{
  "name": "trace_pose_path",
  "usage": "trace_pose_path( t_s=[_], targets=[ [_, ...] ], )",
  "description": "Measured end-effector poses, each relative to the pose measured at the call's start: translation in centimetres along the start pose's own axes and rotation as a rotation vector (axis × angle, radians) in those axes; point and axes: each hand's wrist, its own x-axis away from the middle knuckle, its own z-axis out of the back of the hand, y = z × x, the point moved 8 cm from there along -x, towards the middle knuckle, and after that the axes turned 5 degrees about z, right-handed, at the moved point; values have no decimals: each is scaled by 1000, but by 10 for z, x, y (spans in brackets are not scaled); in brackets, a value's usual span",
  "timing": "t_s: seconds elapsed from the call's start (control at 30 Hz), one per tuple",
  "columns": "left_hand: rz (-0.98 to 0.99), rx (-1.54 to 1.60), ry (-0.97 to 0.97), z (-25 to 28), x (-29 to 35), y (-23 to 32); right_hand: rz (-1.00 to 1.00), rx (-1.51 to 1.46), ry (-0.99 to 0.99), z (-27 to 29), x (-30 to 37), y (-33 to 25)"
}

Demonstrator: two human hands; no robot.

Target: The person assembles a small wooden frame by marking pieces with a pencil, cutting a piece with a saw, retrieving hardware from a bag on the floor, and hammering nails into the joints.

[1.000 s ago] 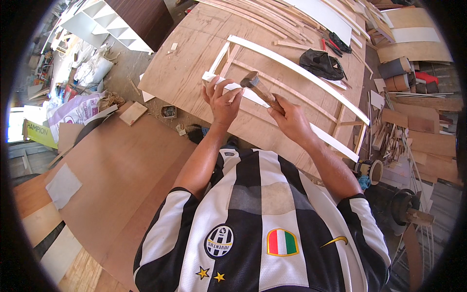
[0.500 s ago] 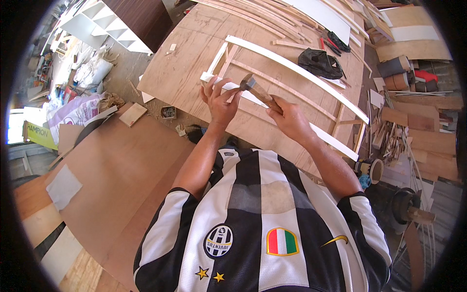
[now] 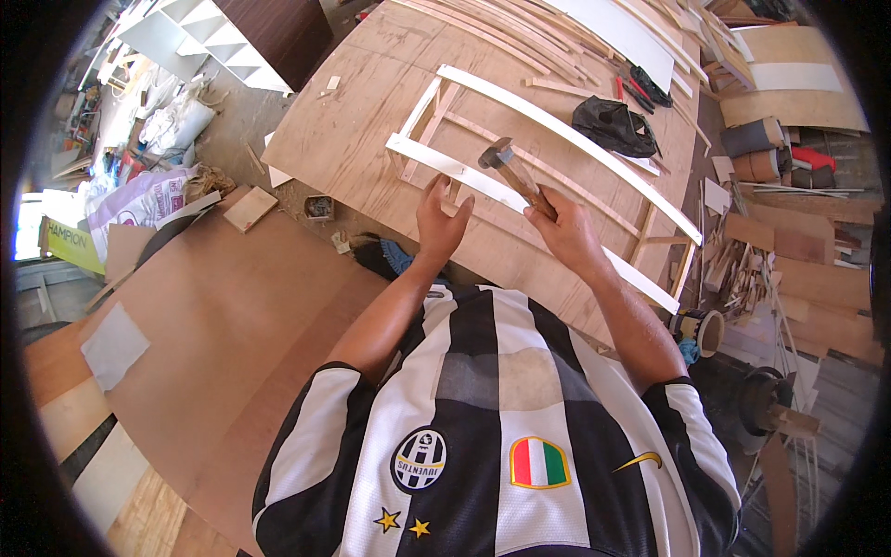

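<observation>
A frame of white and bare wooden strips point(image 3: 575, 130) lies on a big plywood sheet point(image 3: 371, 130). My right hand point(image 3: 561, 227) grips the wooden handle of a hammer point(image 3: 510, 167), whose metal head hangs just above the near white strip. My left hand point(image 3: 441, 223) rests on the plywood beside that strip, fingers pinched together near it; what they pinch is too small to see.
A black bag point(image 3: 613, 125) and red-handled pliers point(image 3: 636, 88) lie at the far side of the sheet. Long wood strips point(image 3: 520, 37) are stacked behind. Offcuts point(image 3: 742, 269) pile at the right. A white shelf unit point(image 3: 200, 37) and sacks point(image 3: 139, 200) stand at the left.
The hammer head has swung up and away from the strip. My left hand has slid slightly toward me, staying at the near white strip.
</observation>
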Motion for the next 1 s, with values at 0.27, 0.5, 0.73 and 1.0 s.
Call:
trace_pose_path(
  t_s=[0.27, 0.5, 0.73, 1.0],
  targets=[
    [-34, -173, 68, -6, -14, 4, 60, -15, 35, 4, 3, -14],
    [40, -46, 313, -7, 3, -9, 107, -28, 17, 4, -7, -9],
    [-212, -364, 339, -11, 7, 13, 75, -76, -83, 10, -10, 5],
    [-235, -431, 358, -9, 6, 18, 147, -97, -132, 14, -15, -3]
  ],
)
